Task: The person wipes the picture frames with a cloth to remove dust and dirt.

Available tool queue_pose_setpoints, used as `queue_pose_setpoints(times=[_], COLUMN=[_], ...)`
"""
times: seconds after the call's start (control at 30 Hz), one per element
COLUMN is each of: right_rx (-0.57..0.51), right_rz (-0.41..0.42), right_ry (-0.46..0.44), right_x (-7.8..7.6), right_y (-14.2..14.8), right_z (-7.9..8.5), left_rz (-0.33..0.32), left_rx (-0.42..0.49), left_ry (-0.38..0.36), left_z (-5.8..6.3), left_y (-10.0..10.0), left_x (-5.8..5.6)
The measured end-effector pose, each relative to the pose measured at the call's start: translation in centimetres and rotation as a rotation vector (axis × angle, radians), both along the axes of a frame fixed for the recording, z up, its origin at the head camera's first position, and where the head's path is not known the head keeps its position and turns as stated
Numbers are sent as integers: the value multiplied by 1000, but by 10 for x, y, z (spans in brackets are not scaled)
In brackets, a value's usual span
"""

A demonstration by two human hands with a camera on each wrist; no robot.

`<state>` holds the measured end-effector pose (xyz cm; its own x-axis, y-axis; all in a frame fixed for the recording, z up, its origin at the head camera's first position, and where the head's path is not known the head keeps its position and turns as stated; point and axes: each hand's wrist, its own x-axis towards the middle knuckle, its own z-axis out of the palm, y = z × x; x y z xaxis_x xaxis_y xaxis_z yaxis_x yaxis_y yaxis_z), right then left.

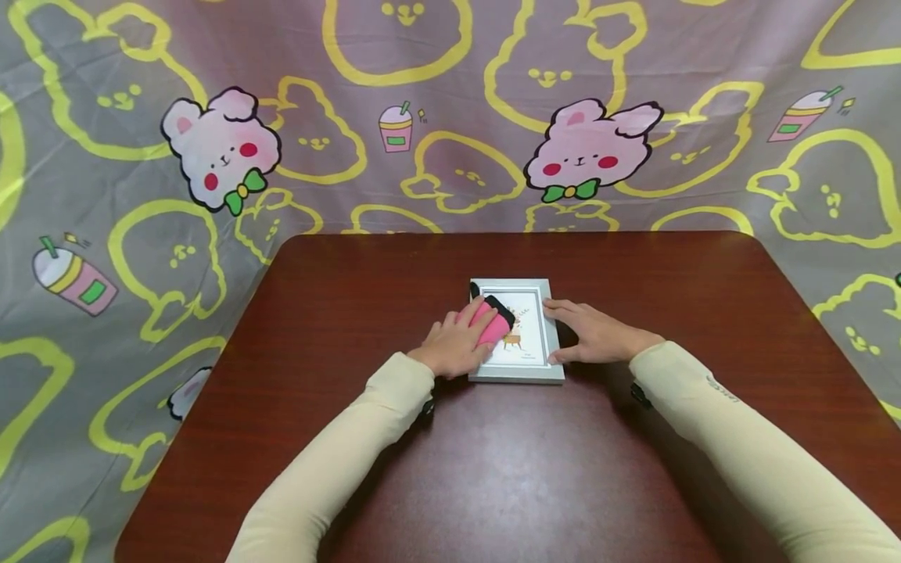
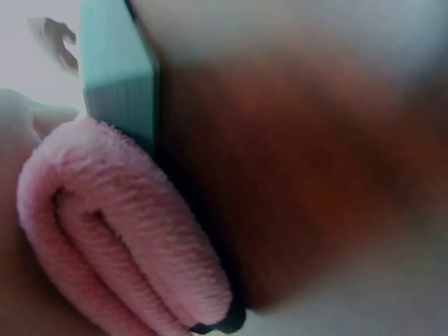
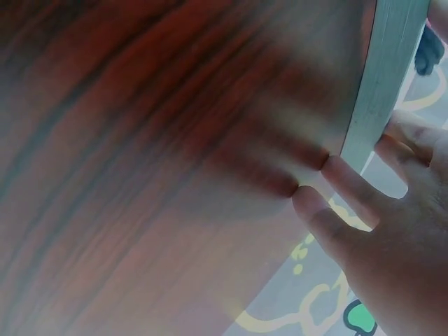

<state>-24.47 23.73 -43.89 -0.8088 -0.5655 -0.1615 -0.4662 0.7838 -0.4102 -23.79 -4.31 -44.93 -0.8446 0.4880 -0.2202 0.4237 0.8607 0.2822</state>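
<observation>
A silver picture frame with a small drawing lies on the brown table. On its left part is a folded pink cloth with black trim. My left hand presses on that cloth, its fingers spread fairly straight across the top. Close up, the left wrist view shows the cloth's thick plush folds against a corner of the frame. My right hand touches the frame's right side with outstretched fingers. In the right wrist view, some fingertips rest on the tabletop beside the frame.
The dark red-brown table has rounded far corners and extends around the frame. Behind and beside it hangs a grey-pink curtain printed with yellow outlines and cartoon animals. Small dark devices sit at the wrists, under cream sleeves.
</observation>
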Motion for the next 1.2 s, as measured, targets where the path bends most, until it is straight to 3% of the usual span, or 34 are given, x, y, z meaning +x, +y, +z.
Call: queue_pose_setpoints(times=[0.13,0.27,0.53,0.7,0.87,1.03,1.2], right_rx=[16,19,7,19,8,7,7], right_rz=[10,8,7,11,11,19,19], right_ry=[-3,-21,-21,-27,-30,1,3], right_x=[-1,0,0,1,3,2,4], right_y=[1,2,1,-1,-2,0,0], right_z=[0,0,2,1,-1,-2,-1], left_rz=[53,97,141,129,89,24,-12], left_rx=[19,27,50,63,72,43,27], left_ry=[-28,-41,-27,-7,2,42,70], left_z=[0,5,9,8,3,-6,-7], left_y=[4,9,11,7,2,-3,-7], left_x=[-21,-34,-40,-33,-18,3,30])
